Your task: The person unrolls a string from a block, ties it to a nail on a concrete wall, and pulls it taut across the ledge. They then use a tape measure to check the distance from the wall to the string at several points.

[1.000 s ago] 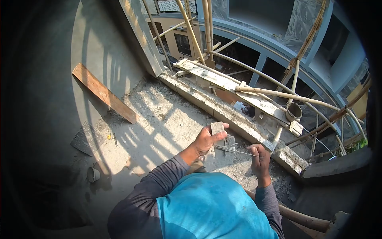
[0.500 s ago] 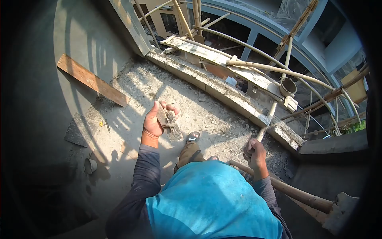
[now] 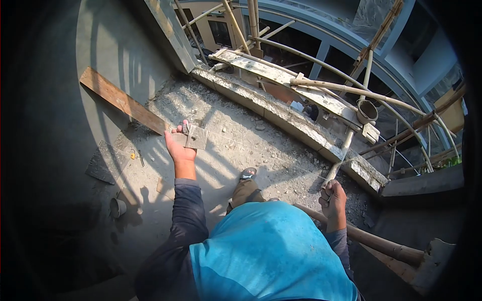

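The left hand [image 3: 181,149] gripped the block [image 3: 199,137] above the floor [image 3: 226,114], and from it the string [image 3: 223,136] slanted rightward, roughly along the floor's ledge-side edge, to the closed right hand [image 3: 334,200].

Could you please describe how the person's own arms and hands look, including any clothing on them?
The left hand and right hand wear no gloves. The left sleeve and right sleeve are long and dark greyish, contrasting with the bright blue shirt.
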A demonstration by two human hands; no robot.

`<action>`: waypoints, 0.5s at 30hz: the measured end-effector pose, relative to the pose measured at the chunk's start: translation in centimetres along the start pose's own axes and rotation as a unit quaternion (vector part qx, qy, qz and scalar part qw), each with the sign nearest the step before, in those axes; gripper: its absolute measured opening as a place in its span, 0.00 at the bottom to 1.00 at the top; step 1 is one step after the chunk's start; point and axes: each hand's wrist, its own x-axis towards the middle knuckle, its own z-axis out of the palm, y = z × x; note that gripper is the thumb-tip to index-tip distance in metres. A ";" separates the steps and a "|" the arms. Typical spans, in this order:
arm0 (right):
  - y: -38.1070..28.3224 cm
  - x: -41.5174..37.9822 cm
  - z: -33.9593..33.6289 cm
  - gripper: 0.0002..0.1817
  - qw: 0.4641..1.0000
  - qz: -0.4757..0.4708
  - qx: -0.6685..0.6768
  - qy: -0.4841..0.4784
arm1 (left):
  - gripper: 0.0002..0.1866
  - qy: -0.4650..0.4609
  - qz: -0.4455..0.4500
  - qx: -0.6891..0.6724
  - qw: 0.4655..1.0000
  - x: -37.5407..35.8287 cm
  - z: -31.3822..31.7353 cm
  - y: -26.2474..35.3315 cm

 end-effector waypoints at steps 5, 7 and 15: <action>-0.5 0.6 -4.2 0.10 0.986 -0.042 0.138 0.081 | 0.22 -0.049 -0.044 0.128 0.990 -1.3 2.0 3.2; -0.5 0.8 -4.3 0.10 0.984 -0.046 0.144 0.093 | 0.22 -0.048 -0.031 0.119 0.991 -1.6 2.0 3.2; -1.6 2.0 -7.9 0.09 0.952 -0.071 0.207 0.212 | 0.16 -0.096 -0.092 -0.057 0.990 0.3 -0.6 7.0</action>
